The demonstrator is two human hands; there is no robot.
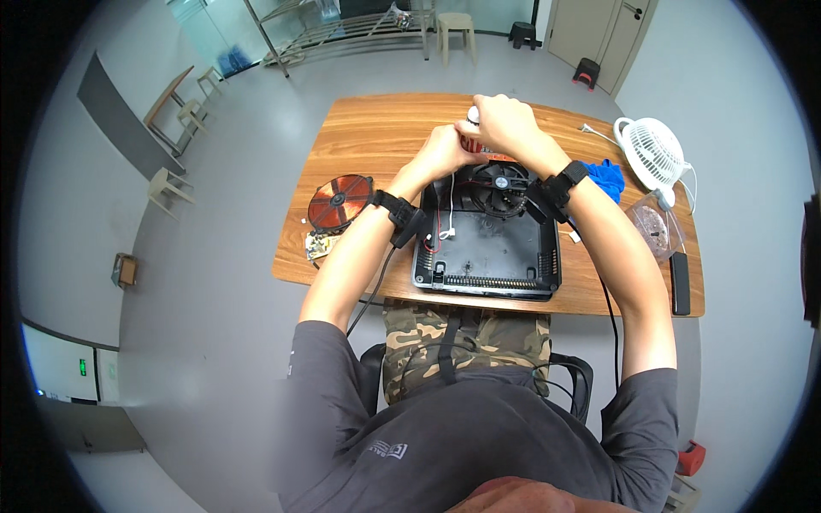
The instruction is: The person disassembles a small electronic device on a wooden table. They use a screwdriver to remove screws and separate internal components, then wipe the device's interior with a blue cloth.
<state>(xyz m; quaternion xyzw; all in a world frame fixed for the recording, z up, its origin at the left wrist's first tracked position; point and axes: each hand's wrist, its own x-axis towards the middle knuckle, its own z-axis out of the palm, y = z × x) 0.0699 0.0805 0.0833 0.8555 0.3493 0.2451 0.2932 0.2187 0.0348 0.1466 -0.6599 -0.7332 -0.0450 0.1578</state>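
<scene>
At the far side of the table, both my hands close around a small bottle with a white cap [473,114] and a red body [471,144]. My left hand [443,149] grips the body from the left. My right hand [506,128] is up at the cap, its fingers partly hiding it. An orange-red piece [499,157] shows just under the right hand; what it belongs to is hidden. Below my wrists lies an open black appliance housing [492,250], with a round black cooling fan [499,190] in its far part. Loose red and white wires [447,232] hang inside its left side.
Left of the housing lie a round copper coil [339,203] and a circuit board [321,246]. On the right are a blue cloth [605,179], a white desk fan [652,152], a clear container [655,227] and a black bar-shaped object [680,283]. Cables trail from both wrist straps.
</scene>
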